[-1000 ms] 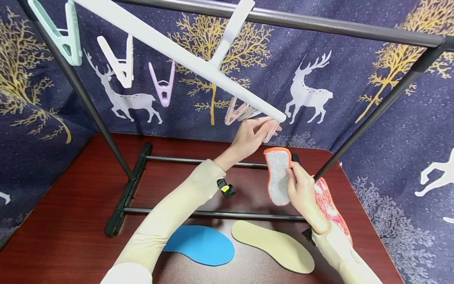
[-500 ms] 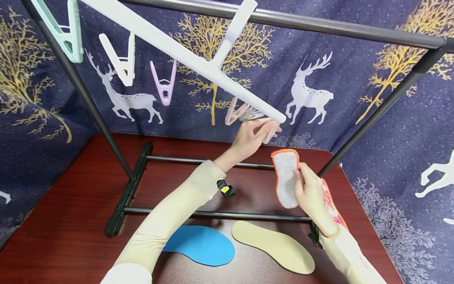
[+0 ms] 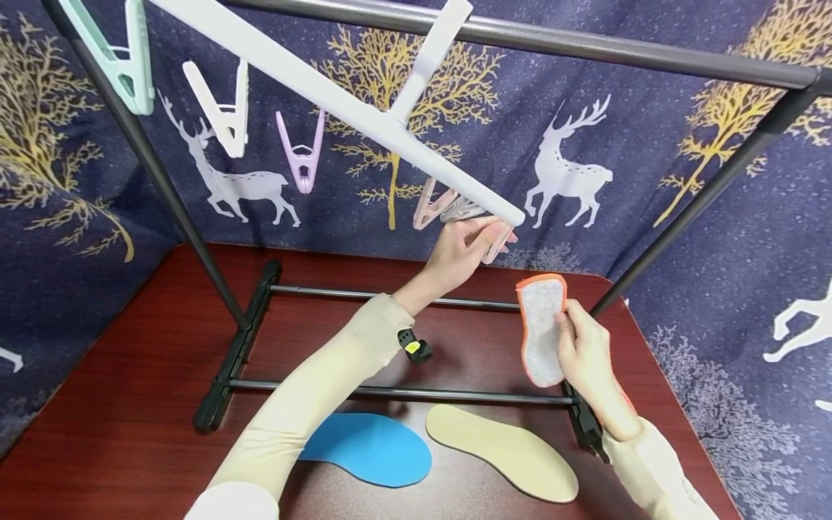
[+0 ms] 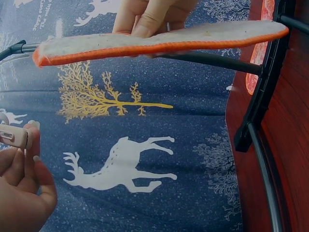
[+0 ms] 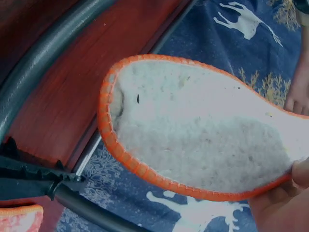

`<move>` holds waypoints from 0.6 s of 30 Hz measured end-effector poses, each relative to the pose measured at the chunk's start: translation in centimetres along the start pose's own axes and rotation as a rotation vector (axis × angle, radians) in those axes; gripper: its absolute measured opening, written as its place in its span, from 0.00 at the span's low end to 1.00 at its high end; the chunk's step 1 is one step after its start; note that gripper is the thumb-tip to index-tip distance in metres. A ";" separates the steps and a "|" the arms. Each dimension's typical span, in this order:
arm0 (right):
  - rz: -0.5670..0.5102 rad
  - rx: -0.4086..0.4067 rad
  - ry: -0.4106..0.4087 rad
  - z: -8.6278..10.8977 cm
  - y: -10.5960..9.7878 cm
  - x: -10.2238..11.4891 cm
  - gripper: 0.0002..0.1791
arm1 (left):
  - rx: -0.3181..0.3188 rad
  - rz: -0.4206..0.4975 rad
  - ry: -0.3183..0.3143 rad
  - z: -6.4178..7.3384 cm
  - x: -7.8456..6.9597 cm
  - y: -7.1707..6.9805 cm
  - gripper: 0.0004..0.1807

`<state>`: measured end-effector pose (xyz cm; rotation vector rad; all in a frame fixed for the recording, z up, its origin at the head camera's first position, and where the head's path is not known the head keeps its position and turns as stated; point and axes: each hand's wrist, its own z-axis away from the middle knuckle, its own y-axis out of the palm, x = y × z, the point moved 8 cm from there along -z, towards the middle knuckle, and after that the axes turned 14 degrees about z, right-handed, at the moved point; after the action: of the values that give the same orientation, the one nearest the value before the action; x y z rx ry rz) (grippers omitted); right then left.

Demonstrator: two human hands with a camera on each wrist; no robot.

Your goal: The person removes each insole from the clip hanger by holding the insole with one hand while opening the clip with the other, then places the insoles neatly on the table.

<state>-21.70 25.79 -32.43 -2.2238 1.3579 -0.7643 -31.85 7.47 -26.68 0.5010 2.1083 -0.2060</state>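
My left hand (image 3: 451,253) is at the lower end of a white hanger bar (image 3: 364,119), pinching a pale pink clothes clip (image 3: 496,245) that hangs there. The clip (image 4: 13,136) also shows at the left edge of the left wrist view, between thumb and fingers. To the right and lower, my right hand (image 3: 588,354) holds an insole (image 3: 543,332) by its side edge, thumb on the grey-white face. Orange stitching runs around the insole (image 5: 193,130), which is held up in the air above the table.
Other clips hang along the bar, among them a mint one (image 3: 130,76) and a purple one (image 3: 302,159). A black metal rack (image 3: 403,393) stands on the red-brown table (image 3: 130,375). In front lie a blue insole (image 3: 370,448) and a beige insole (image 3: 503,451). A red-patterned insole (image 4: 256,67) lies at right.
My right hand has carried the orange-edged insole to the right and slightly down, away from the clip. The left hand stays in place on the clip.
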 end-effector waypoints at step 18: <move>-0.183 0.323 0.191 0.1 0.4 -4.9 0.05 | 0.000 0.068 -0.026 -0.1 0.3 0.1 0.16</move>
<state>-23.69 30.05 -33.91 -2.0739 1.0313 -1.1969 -31.99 7.66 -26.85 0.5664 2.0628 -0.1717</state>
